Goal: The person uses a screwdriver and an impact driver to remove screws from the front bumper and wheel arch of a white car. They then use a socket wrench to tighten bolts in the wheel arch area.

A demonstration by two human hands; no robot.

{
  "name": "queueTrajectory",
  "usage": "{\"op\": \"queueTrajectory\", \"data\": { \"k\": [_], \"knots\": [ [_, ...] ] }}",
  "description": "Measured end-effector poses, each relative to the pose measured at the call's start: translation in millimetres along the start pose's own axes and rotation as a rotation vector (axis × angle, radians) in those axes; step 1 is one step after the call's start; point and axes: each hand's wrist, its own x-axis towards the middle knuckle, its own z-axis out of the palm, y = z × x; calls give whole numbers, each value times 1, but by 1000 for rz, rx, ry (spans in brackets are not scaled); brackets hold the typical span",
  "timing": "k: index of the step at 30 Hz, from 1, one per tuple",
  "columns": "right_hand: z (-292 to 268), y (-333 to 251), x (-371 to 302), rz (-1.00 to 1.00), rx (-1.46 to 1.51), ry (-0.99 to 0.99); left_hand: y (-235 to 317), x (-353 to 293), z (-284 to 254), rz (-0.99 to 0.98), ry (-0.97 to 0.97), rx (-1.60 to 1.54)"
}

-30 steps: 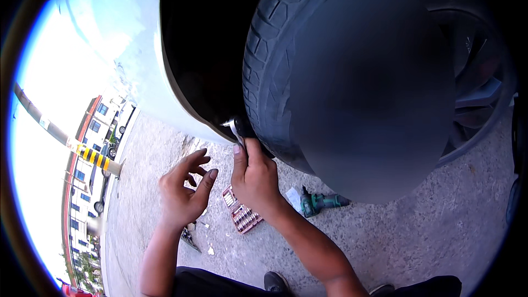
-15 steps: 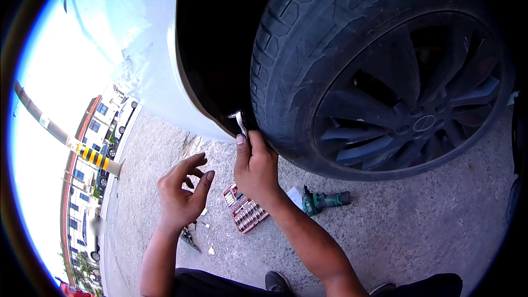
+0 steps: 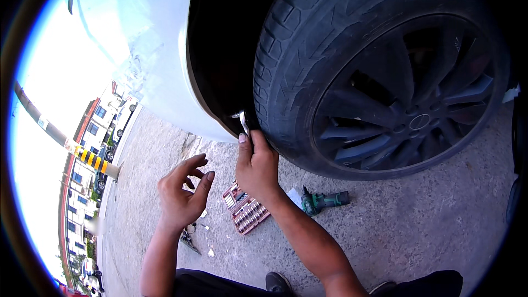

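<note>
My right hand (image 3: 258, 166) is closed around the handle of a shiny ratchet wrench (image 3: 244, 123). The wrench's head sits at the lower edge of the dark wheel arch (image 3: 225, 60), pointing into it beside the tyre (image 3: 297, 77). Whether it is seated on a fastener is too dark to tell. To the left, my left hand (image 3: 184, 191) hovers with bent fingers apart and nothing in it. It is close to the lower edge of the pale car bumper (image 3: 159, 77) without touching it.
On the concrete ground (image 3: 418, 220) below lie an open red socket set case (image 3: 250, 217) and a green cordless power tool (image 3: 324, 202). Small scraps and a dark tool (image 3: 190, 240) lie near my left forearm. A striped post (image 3: 93, 158) and parked cars stand far left.
The view has shifted slightly, so the bumper and wheel arch sit a little further right. My right hand keeps its grip on the ratchet wrench; my left hand holds its pose.
</note>
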Motion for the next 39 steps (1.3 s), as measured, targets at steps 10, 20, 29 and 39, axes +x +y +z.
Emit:
{"op": "queueTrajectory", "data": {
  "k": [10, 20, 29, 39],
  "knots": [
    [2, 0, 0, 39, -4, -8, -7, -4, -1, 4, 0, -7],
    [7, -6, -4, 155, -16, -30, -1, 0, 2, 28, -17, -20],
    [-23, -65, 25, 789, 677, -419, -4, 2, 4, 72, -14, 2],
    [-9, 11, 11, 98, 50, -280, 4, 10, 6, 177, 23, 73]
  ]
}}
